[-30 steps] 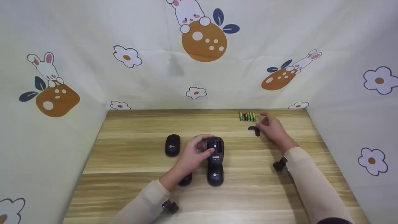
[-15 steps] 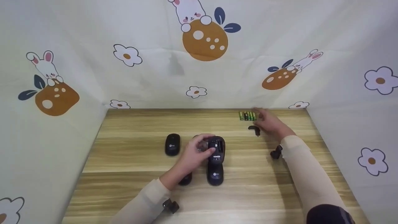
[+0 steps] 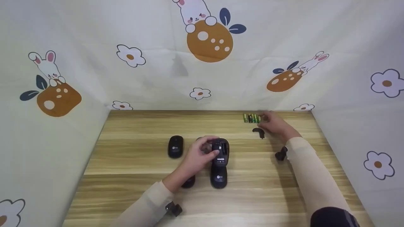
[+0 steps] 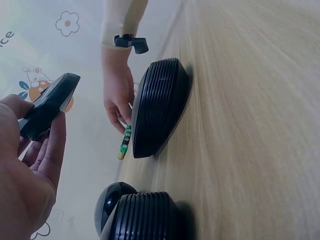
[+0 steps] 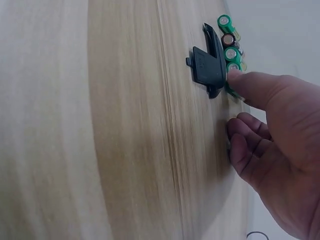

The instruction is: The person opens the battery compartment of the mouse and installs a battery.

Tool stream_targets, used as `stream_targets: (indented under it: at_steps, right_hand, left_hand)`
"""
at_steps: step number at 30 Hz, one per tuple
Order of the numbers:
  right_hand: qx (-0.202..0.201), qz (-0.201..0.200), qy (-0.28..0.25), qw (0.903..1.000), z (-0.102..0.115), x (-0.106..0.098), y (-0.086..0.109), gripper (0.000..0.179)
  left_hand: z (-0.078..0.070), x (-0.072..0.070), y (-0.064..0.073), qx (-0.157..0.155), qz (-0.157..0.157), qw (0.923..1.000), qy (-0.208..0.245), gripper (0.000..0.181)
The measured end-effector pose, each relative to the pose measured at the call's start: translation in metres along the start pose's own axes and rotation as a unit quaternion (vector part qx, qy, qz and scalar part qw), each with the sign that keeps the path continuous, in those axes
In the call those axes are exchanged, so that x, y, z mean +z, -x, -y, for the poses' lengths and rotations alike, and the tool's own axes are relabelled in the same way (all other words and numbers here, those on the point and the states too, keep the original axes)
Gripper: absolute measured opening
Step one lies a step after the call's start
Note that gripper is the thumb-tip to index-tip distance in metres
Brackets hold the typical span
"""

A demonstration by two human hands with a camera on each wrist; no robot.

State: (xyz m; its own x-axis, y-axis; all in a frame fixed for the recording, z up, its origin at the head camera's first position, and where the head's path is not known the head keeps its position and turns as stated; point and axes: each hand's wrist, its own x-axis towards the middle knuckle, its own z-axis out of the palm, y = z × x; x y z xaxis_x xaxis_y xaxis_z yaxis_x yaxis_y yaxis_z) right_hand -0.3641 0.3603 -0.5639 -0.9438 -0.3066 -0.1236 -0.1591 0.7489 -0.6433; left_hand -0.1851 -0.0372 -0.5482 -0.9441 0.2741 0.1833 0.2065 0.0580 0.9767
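Note:
My left hand (image 3: pixel 197 157) grips a black computer mouse (image 3: pixel 222 157) by its sides, underside up, with its battery compartment uncovered. In the left wrist view the held mouse (image 4: pixel 47 107) is clear of the table. At the back right, my right hand (image 3: pixel 274 123) is at the end of a row of green batteries (image 3: pixel 251 118); its thumb and index finger pinch the rightmost one. The right wrist view has the thumb tip against a battery (image 5: pixel 233 66), the index fingertip being hidden. Just in front of the row lies the black battery cover (image 3: pixel 260 133).
One black mouse (image 3: pixel 175 147) rests on the wooden table (image 3: pixel 132 189) left of my left hand. Another mouse (image 3: pixel 219 178) is just below the held one, and a third (image 3: pixel 188 182) is partly behind my left wrist. Patterned cloth (image 3: pixel 157 85) walls the table's back and sides.
My right hand has moved left to the battery row, and its thumb and index finger have closed in on the end battery. My left hand holds the mouse nearly still.

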Motion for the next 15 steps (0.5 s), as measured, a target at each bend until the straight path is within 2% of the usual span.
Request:
stream_targets:
  at_steps: [6,10,15]
  right_hand:
    - [0.011,-0.049,-0.048,0.9976,-0.006,0.01,0.004,0.052]
    - [0.006,-0.09,-0.043,0.995,-0.011,0.015,0.007,0.053]
    - [0.0,-0.121,-0.057,0.9911,-0.014,0.017,0.012,0.052]
  left_hand:
    - [-0.001,0.0,0.0,-0.006,0.002,0.9999,0.01,0.048]
    - [-0.003,0.0,0.0,-0.016,0.002,0.9999,0.006,0.048]
    - [-0.003,0.0,0.0,-0.02,0.001,0.9998,0.005,0.049]
